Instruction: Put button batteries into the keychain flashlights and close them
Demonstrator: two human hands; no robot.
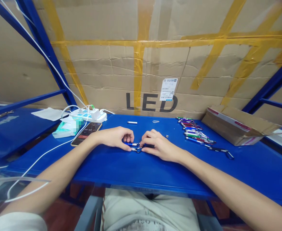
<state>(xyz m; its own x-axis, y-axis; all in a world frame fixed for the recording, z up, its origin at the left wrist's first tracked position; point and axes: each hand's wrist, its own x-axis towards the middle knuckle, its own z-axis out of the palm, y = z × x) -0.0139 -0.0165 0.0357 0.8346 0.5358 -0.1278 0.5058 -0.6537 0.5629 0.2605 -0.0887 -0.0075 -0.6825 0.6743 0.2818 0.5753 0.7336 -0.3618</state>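
Head camera, looking down, close above table

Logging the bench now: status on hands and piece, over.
Both closed: left hand and right hand pinch blue keychain light on blue table. Right of it, pile of keychain lights, apart. By left wrist, phone.

Printed large in black on cardboard sheet behind bench: "LED". White shipping label stuck beside it: barcode and small print, too small to read. Phone screen: timer digits, apparently "00:02:11".
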